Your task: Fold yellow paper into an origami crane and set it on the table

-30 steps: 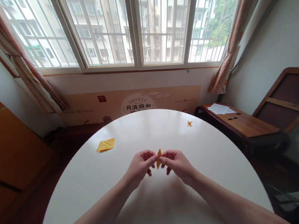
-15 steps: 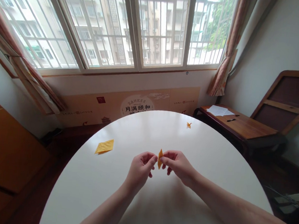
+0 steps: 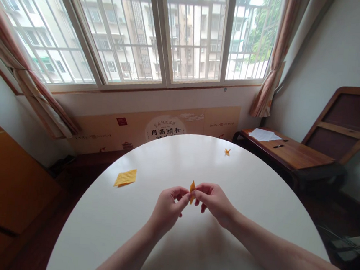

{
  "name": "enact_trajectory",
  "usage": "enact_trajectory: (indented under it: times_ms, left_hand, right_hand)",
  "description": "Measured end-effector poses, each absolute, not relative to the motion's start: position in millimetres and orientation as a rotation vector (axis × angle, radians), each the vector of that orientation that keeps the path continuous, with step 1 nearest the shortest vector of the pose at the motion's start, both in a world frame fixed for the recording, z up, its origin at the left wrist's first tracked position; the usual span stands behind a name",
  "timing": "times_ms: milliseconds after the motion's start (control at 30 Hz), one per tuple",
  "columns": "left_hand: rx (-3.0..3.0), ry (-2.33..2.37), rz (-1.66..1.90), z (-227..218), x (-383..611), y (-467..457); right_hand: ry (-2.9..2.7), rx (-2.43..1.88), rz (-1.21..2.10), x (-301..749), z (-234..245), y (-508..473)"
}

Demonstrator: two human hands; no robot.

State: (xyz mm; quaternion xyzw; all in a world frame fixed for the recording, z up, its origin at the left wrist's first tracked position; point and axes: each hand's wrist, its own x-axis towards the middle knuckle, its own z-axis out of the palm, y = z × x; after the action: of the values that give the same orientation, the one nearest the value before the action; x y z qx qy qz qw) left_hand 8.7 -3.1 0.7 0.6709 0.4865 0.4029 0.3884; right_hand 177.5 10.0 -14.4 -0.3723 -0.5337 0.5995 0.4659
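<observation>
Between my hands is a small folded piece of yellow paper [image 3: 192,186], narrow and pointed at top and bottom, held upright above the white table. My right hand [image 3: 214,199] pinches it from the right with thumb and fingertips. From the left, my left hand [image 3: 170,205] has its thumb and forefinger closed on the paper's left edge. The fingertips cover the middle of the paper. A small folded yellow paper crane [image 3: 227,151] stands near the far edge of the table. Flat yellow paper [image 3: 126,177] lies to the left of my hands.
The round white table [image 3: 96,228] fills the lower middle. Beyond it is a barred window [image 3: 138,30] with curtains at both sides. A low wooden table [image 3: 304,154] at the right bears white sheets [image 3: 265,135] and a dark pen [image 3: 278,146]. Wooden cabinetry [image 3: 9,174] stands at the left.
My left thumb and forefinger have come slightly right and closed onto the paper's left edge. My right hand keeps its pinch, nearly in the same place.
</observation>
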Motion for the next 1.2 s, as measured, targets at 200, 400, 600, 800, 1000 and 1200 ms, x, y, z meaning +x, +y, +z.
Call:
enact_trajectory:
  times_ms: [200,400,600,800,1000,1200]
  left_hand:
    - [1.877,1.267,1.002,1.9,6.0,-2.6]
    - [1.779,1.292,0.997,6.9,2.3,-1.9]
    - [1.557,1.207,1.025,8.2,6.0,-0.6]
    - [1.419,1.223,1.104,6.9,10.2,-1.7]
    - [1.302,1.247,1.159,8.8,13.2,-3.6]
    - [1.318,1.204,1.161,10.1,14.1,-3.8]
  right_hand:
    - [-1.318,-0.914,1.469,177.8,-14.5,10.6]
    - [-1.448,-0.953,1.373,179.5,-16.4,11.0]
    - [-1.603,-0.985,1.264,179.4,-15.6,6.4]
    - [-1.599,-0.99,1.285,178.2,-14.5,7.7]
    - [-1.557,-0.876,1.404,178.7,-18.5,10.0]
    - [-1.507,-0.895,1.377,176.9,-19.2,9.8]
